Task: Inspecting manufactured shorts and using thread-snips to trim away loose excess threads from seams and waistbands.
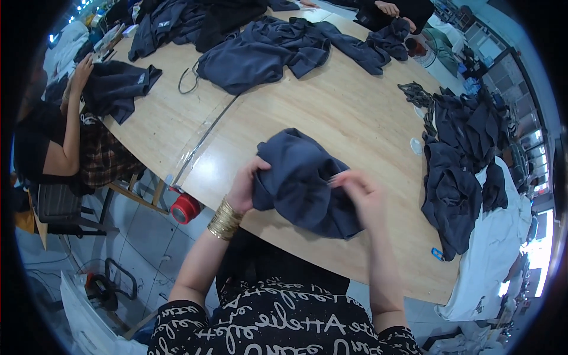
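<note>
A dark grey-blue garment (302, 183) lies bunched on the near part of the wooden table, its folds gathered in the middle. My left hand (245, 183), with a stack of gold bangles at the wrist, grips its left edge, the thumb on top of the cloth. Over the right side of the garment is my right hand (361, 192), slightly blurred. Its fingertips are drawn together at the cloth; whatever they pinch is too small to make out.
Dark garments (266, 53) are heaped at the far side, and another pile (455, 171) lies along the right edge. Small blue snips (437, 254) sit near it. A red round device (185, 209) hangs at the table edge. Co-workers handle cloth at left and far right.
</note>
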The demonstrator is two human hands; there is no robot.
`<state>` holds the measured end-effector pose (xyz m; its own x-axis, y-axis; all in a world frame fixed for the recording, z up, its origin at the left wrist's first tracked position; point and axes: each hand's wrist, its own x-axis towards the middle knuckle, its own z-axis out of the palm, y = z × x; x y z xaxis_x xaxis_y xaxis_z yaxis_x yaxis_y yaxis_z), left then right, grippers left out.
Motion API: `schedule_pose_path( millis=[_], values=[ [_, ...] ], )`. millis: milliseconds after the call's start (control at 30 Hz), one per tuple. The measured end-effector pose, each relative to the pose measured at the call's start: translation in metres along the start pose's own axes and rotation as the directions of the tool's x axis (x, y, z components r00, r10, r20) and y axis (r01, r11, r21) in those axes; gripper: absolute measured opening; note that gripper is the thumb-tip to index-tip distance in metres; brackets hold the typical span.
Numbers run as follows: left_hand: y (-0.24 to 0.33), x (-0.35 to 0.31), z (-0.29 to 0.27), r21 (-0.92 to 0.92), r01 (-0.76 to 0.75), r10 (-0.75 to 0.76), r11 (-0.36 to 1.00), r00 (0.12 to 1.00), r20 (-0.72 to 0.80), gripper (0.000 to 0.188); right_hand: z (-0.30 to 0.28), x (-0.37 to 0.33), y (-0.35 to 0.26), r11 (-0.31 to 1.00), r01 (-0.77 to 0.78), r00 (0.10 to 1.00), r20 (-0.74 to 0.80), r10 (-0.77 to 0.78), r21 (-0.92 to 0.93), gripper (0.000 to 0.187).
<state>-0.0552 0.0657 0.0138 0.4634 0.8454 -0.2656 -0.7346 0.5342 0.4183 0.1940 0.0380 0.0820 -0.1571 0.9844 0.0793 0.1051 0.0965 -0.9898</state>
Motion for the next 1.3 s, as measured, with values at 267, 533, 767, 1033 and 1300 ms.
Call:
schedule_pose_path(
  millis=[267, 533, 767, 1033, 1300],
  values=[
    [-0.036, -0.04, 0.134, 0.679, -0.724, -0.263, 0.118, 0.637, 0.725, 0.026, 0.057, 0.001, 0.024, 0.828, 0.348, 0.908, -0.063, -0.415, -0.44, 0.034],
    [0.041, -0.063, 0.119, 0.893, -0.409, -0.229, 0.19, 0.865, 0.445, 0.037, 0.032, -0.005, -0.014, 0.966, 0.186, 0.981, 0.091, -0.172, -0.181, 0.043],
    [0.088, -0.003, 0.063, -0.069, -0.313, 0.32, 0.947, 0.913, 0.252, 0.032, -0.087, 0.001, -0.08, 0.788, 0.392, 0.884, -0.432, -0.179, 0.475, 0.041],
    [0.015, 0.027, 0.155, 0.658, -0.367, 0.171, 0.658, 0.923, 0.345, 0.024, 0.043, 0.025, -0.045, 0.9, 0.317, 0.885, -0.249, -0.394, -0.3, 0.056],
    [0.093, 0.009, 0.172, 0.406, -0.282, -0.268, -0.869, 0.959, 0.092, 0.065, -0.108, 0.057, -0.153, 0.575, -0.021, 0.804, -0.356, -0.476, -0.818, 0.036]
  ],
)
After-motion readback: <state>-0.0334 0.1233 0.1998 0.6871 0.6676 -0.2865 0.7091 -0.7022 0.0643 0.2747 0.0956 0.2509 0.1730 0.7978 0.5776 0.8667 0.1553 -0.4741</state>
